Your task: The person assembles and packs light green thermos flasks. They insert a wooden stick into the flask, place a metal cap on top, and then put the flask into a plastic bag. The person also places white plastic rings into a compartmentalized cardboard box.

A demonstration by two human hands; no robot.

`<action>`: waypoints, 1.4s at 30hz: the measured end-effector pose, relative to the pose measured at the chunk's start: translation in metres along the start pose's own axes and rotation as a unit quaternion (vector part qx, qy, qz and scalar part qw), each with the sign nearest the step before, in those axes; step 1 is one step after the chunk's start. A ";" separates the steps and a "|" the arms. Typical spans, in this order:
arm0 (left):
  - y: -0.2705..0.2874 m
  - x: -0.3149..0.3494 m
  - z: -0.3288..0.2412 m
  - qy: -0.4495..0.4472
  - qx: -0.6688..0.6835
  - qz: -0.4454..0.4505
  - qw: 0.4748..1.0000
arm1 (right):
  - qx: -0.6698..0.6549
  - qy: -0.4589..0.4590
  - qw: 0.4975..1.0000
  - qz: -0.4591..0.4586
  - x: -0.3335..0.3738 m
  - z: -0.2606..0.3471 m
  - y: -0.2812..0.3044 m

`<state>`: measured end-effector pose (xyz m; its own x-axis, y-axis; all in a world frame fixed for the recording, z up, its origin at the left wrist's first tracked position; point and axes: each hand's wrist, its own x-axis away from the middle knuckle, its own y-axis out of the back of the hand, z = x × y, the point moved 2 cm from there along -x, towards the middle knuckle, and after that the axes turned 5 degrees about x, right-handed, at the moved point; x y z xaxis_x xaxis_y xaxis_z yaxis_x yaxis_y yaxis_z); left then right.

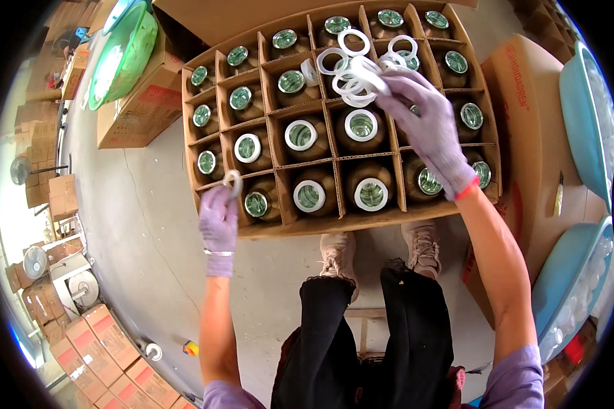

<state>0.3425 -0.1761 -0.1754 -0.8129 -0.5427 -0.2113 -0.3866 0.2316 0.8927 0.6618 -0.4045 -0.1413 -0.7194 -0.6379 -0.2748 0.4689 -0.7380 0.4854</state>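
Observation:
A cardboard box (361, 221) split by dividers holds several glass bottles (291, 82) with greenish open mouths. White rings sit around some mouths, such as the bottle (361, 125) in the middle. My left hand (218, 221), in a lilac glove, pinches one white ring (232, 183) over the box's near left corner. My right hand (426, 126), gloved alike, reaches over the box's right half. Its fingers close on the edge of a loose heap of white rings (351, 83) lying over the far bottles and dividers; how many they grip is hidden.
At right stand a large carton (525, 123) and two blue basins (572, 279) of pale translucent pieces. A green basin (126, 61) rests on a carton (143, 112) at far left. Stacked cartons (106, 341) fill the lower left. My shoes (338, 255) are close to the box's near edge.

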 end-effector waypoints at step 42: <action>-0.019 0.012 -0.018 -0.136 -0.152 0.208 0.957 | 0.316 0.071 0.945 -0.037 0.049 -0.082 0.053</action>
<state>0.3479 -0.2011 -0.1879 -0.9680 -0.2151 0.1289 0.1061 0.1144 0.9878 0.6939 -0.4932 -0.1973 -0.6406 -0.6461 -0.4149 -0.0124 -0.5316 0.8469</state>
